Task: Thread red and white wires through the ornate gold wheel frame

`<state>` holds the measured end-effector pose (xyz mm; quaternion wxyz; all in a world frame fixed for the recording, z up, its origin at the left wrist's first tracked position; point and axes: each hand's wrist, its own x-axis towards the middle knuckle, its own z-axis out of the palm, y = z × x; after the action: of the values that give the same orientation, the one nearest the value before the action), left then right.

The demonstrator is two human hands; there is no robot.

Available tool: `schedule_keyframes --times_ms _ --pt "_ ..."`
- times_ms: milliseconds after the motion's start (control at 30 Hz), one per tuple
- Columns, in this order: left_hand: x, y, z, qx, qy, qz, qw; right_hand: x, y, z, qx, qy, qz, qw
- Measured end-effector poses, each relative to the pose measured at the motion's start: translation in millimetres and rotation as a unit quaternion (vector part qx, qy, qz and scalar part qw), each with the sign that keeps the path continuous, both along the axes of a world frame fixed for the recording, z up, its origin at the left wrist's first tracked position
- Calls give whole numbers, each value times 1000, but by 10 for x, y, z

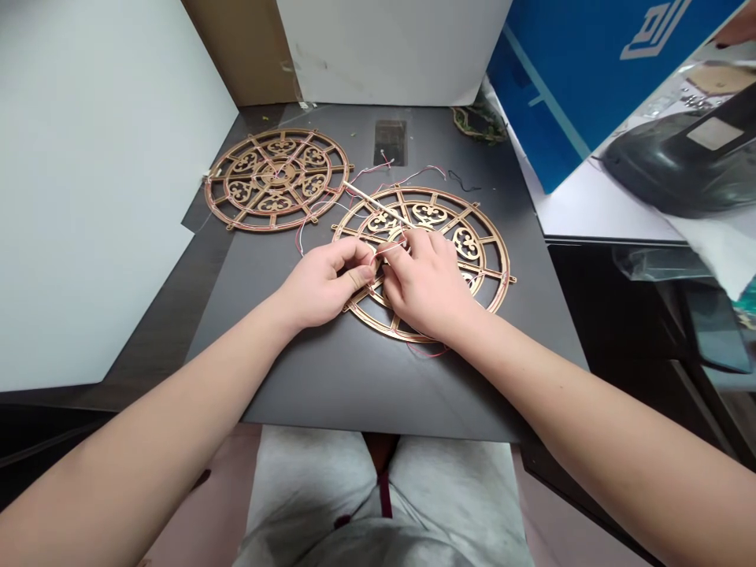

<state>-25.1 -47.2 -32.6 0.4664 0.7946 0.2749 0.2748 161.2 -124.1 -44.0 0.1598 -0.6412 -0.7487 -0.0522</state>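
Note:
Two round openwork wooden wheels lie on the dark board: one wheel under my hands, the other wheel at the back left. Thin red and white wires run along and between them. My left hand is closed in a pinch on a wire at the near wheel's left part. Beside it, my right hand rests over the wheel's middle, its fingers bent round the same wire and their tips partly hidden. A thin pale stick reaches from between the wheels to my right fingers.
White panels stand behind and at the left of the dark board. A blue box rises at the back right, near a small green twig bundle. A black rounded object is at the far right.

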Motion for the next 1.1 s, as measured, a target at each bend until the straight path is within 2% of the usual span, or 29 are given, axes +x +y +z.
schedule_keyframes --times_ms 333,567,833,933,1100 --pt "-2 17 -10 -16 -25 9 1000 -3 9 12 -4 17 7 1000" --pt "7 49 -33 -46 -80 8 996 0 5 10 0 18 7 1000" --pt "-12 61 -17 -90 -113 53 988 4 10 18 -3 31 9 999" --pt "-10 90 -25 -109 -165 72 978 13 15 16 -2 39 10 999" --pt "-3 147 -16 -203 -262 106 938 41 23 22 -12 74 17 997"
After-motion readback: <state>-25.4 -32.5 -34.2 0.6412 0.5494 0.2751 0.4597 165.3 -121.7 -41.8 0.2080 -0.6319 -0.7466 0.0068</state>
